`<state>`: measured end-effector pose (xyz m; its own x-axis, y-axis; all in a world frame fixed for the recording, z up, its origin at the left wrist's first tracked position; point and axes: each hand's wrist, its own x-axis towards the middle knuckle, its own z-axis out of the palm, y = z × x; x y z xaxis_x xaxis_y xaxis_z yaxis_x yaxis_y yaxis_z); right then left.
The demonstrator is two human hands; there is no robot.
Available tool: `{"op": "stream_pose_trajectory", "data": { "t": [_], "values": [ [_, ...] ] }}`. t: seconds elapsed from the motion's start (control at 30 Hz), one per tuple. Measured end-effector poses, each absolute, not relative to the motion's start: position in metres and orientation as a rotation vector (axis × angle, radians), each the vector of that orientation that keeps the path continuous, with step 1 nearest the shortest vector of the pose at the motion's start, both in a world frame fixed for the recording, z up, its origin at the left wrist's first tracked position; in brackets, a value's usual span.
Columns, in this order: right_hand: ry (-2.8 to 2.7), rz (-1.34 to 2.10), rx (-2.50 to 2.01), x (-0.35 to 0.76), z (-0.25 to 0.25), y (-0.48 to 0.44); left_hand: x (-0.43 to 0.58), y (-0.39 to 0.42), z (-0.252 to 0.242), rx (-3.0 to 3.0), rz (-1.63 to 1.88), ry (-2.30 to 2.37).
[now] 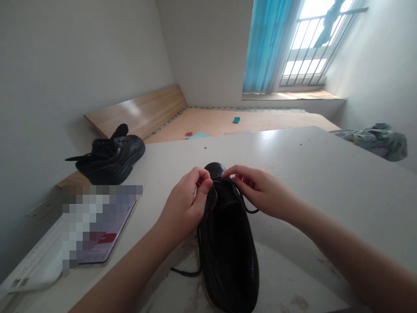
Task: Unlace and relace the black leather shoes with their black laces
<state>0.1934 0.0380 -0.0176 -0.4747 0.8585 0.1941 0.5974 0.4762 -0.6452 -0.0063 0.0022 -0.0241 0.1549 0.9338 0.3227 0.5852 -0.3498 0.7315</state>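
Observation:
A black leather shoe [228,243] lies on the white table [325,174] right in front of me, toe pointing away. My left hand [185,204] is closed in a pinch on the black shoelace [241,200] at the left side of the eyelets. My right hand [257,189] pinches the lace on the right side, near the toe end of the lacing. A loose end of the lace trails on the table by the heel at the left.
A second black shoe [110,158] stands at the table's far left corner. A tablet-like flat device [97,226] lies at the left edge. Behind are a bare wooden bed frame [228,121], a bundle of cloth [378,139] at right, and a barred window.

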Motion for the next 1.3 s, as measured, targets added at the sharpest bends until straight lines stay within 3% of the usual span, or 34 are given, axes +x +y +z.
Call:
{"op": "stream_pose_trajectory", "data": {
  "t": [0.27,0.43,0.8,0.93,1.1,1.3],
  "values": [
    [-2.224,0.687,-1.02,0.195,-0.017,0.041,-0.009,0.0,-0.015,1.345,1.314,0.85],
    [-2.164,0.82,-0.905,0.198,-0.016,0.039,-0.016,-0.004,-0.01,1.341,1.304,0.682],
    [-2.08,1.231,-0.708,0.194,-0.023,0.038,-0.023,-0.007,-0.004,2.595,1.259,1.321],
    [-1.999,1.283,-0.687,0.191,-0.023,0.041,-0.021,0.001,-0.006,2.163,1.408,1.653],
    [-1.869,1.325,-0.751,0.189,-0.019,0.04,-0.018,0.012,-0.008,1.241,1.368,1.252],
    [-1.741,1.358,-0.789,0.189,-0.02,0.039,-0.029,0.012,-0.007,1.565,1.566,1.54]
  ]
}}
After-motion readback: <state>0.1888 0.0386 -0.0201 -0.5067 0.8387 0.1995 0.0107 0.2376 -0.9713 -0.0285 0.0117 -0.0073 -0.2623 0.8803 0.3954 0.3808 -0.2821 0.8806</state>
